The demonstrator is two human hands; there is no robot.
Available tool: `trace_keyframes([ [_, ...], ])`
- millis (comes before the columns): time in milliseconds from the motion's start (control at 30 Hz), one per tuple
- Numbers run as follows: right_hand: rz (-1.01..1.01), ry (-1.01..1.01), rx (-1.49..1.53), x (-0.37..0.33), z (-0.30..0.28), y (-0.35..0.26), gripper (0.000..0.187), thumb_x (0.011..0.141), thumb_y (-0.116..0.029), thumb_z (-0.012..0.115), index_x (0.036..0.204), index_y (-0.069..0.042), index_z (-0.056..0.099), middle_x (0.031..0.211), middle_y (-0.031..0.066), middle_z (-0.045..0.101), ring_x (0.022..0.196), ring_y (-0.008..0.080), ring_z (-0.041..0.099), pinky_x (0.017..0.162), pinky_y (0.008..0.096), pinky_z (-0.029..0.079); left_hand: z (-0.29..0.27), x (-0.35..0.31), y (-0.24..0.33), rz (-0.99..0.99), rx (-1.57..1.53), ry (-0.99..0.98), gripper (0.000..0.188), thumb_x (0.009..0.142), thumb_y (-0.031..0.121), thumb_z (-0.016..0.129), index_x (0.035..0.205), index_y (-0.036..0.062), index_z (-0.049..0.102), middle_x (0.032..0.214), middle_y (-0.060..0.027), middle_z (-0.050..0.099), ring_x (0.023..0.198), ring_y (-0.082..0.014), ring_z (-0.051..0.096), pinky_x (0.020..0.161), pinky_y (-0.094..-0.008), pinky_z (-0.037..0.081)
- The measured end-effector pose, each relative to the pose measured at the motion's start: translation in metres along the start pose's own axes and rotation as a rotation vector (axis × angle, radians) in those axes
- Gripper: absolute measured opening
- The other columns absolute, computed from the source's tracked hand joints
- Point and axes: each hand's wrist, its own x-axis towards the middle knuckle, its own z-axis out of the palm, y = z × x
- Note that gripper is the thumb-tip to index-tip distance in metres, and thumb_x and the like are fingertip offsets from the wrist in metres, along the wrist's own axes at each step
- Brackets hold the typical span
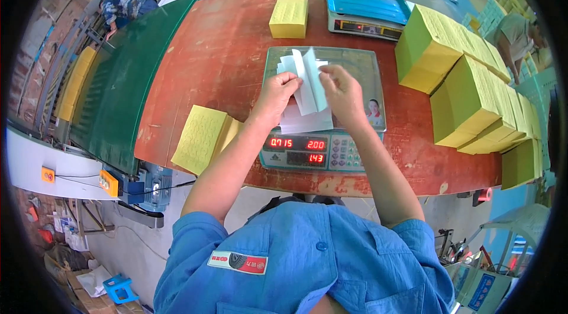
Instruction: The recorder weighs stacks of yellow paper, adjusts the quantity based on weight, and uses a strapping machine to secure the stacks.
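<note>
Over the pan of a digital counter scale point(367, 65), I hold pale white-blue paper sheets point(305, 86), fanned apart and standing on edge. My left hand point(281, 92) pinches their left side between thumb and fingers. My right hand point(343, 89) is closed at their right edge, thumb and fingertips together on a sheet; it is slightly blurred. More pale sheets point(307, 123) lie flat on the pan beneath. The scale's red display is lit, with its keypad beside it. A stack of yellow paper point(201, 136) stands beside my left forearm.
The red worn table point(225, 48) bears another yellow paper block point(289, 18) and a second scale with a blue tray point(367, 9). Tall yellow stacks point(467, 89) line the right side. A green conveyor belt point(130, 83) runs along the left. Two other people bend over farther off, left and right.
</note>
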Motion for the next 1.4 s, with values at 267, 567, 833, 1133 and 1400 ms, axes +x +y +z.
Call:
trace_keyframes([
  [267, -0.137, 0.078, -0.104, -0.004, -0.001, -0.037, 0.021, 0.09, -0.016, 0.065, 0.103, 0.0, 0.067, 0.094, 0.0214, 0.069, 0.08, 0.0329, 0.069, 0.071, 0.0386, 0.054, 0.004, 0.004, 0.0, 0.024, 0.11, 0.037, 0.015, 0.094, 0.02, 0.064, 0.09, 0.0049, 0.065, 0.082, 0.0001, 0.062, 0.072, -0.0092, 0.058, 0.066, -0.026, 0.05],
  [567, -0.12, -0.009, -0.584, 0.002, 0.028, -0.011, 0.027, 0.083, -0.027, 0.062, 0.095, -0.003, 0.068, 0.08, 0.0196, 0.069, 0.079, 0.0384, 0.068, 0.071, 0.0462, 0.054, -0.003, -0.009, -0.005, 0.064, 0.31, 0.076, 0.012, 0.096, 0.009, 0.052, 0.095, 0.0036, 0.062, 0.087, 0.0001, 0.058, 0.079, -0.0086, 0.053, 0.069, -0.0252, 0.046],
  [833, -0.275, 0.403, -0.34, -0.04, -0.027, -0.036, 0.018, 0.084, -0.014, 0.066, 0.078, -0.002, 0.055, 0.076, 0.0193, 0.063, 0.072, 0.0394, 0.063, 0.063, 0.0464, 0.05, 0.03, -0.082, 0.037, 0.577, 0.429, 0.136, 0.055, 0.091, -0.005, 0.051, 0.145, 0.0043, 0.04, 0.089, -0.0032, 0.06, 0.076, -0.0073, 0.05, 0.071, -0.0223, 0.042],
  [1133, 0.255, 0.656, -0.48, -0.181, -0.204, 0.126, 0.027, 0.086, -0.018, 0.064, 0.11, -0.007, 0.061, 0.094, 0.0216, 0.068, 0.088, 0.0397, 0.066, 0.074, 0.0476, 0.052, 0.098, -0.108, 0.086, 0.559, 0.85, -0.428, 0.069, 0.086, -0.004, 0.054, 0.151, 0.0031, 0.033, 0.064, 0.0015, 0.037, 0.06, -0.0076, 0.038, 0.062, -0.0224, 0.039],
  [1400, 0.299, 0.636, -0.641, -0.219, -0.318, 0.163, 0.02, 0.086, -0.012, 0.058, 0.105, -0.008, 0.065, 0.093, 0.0202, 0.069, 0.085, 0.0385, 0.068, 0.077, 0.0477, 0.053, 0.277, -0.064, 0.134, 0.676, 0.206, -0.562, 0.029, 0.093, 0.003, 0.055, 0.122, -0.0024, 0.056, 0.113, -0.0132, 0.064, 0.096, -0.021, 0.067, 0.086, -0.033, 0.051],
])
